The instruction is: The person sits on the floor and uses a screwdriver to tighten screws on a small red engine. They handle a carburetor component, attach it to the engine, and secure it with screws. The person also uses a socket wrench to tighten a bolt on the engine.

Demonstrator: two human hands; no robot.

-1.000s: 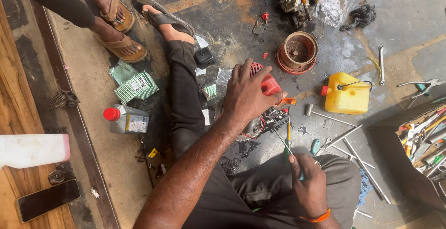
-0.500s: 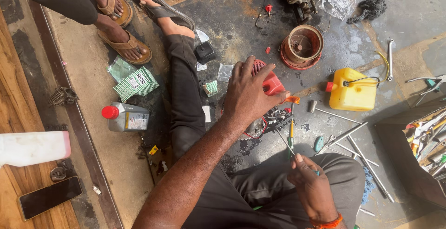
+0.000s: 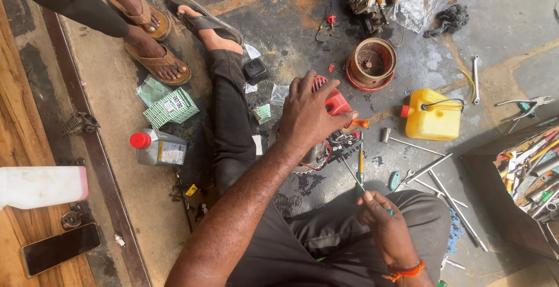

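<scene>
I sit on a stained concrete floor with a small red engine assembly between my legs. My left hand lies spread on top of it and holds it down. My right hand is closed on a thin screwdriver with a green handle; its shaft points up toward the wires and metal parts at the engine's near side. An orange band circles my right wrist.
A yellow fuel can, a round reddish housing, long metal rods and an open box of tools lie to the right. A grey oil bottle with a red cap, a green packet and another person's sandalled feet are to the left.
My right hand has shifted slightly with the screwdriver, its tip still at the engine. My left hand has stayed on the red engine. The view has drifted a little.
</scene>
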